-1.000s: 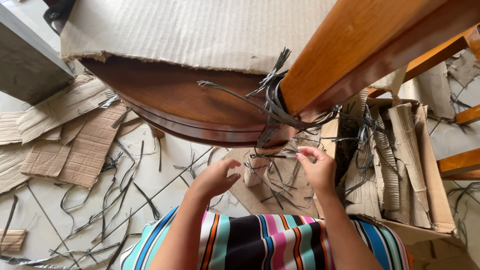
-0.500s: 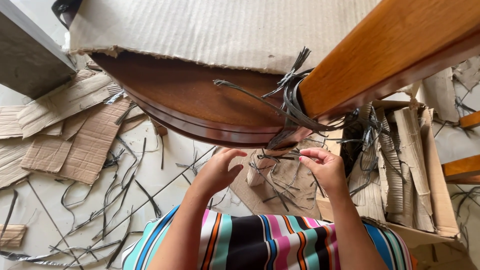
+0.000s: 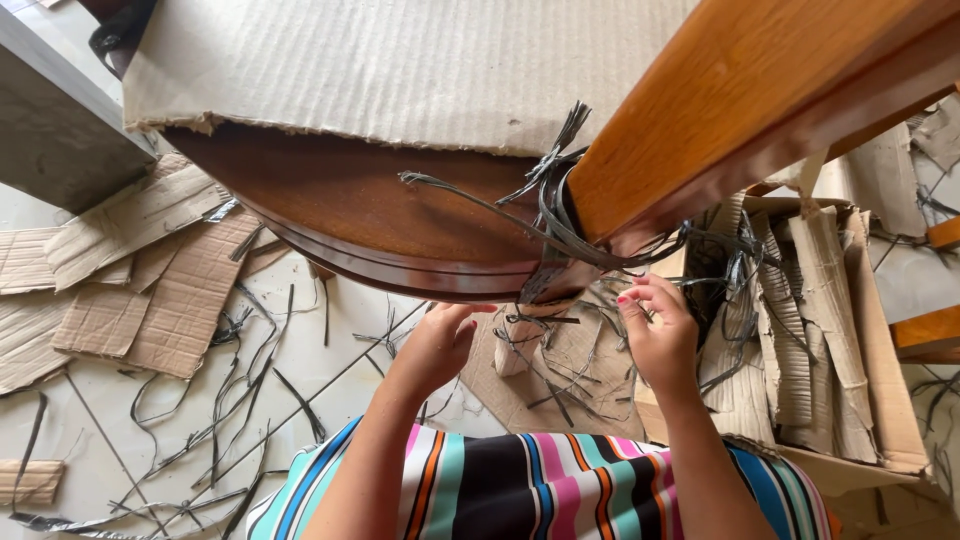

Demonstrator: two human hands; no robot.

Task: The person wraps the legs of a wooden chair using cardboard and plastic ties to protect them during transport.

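Unbinding black straps point(image 3: 560, 225) from the wooden leg point(image 3: 760, 110): left hand point(image 3: 440, 345) curled loosely, empty; right hand point(image 3: 660, 330) pinches a strand. Pulling it free likely comes next.

Dark grey plastic packing straps point(image 3: 560, 215) wrap in several loops around the base of an orange-brown wooden leg point(image 3: 740, 100), where it meets the dark brown rounded wooden top point(image 3: 350, 205). The bundle sits right of centre, far from the body. Frayed cut ends stick up and out to the left; loose strands trail down and to the right.
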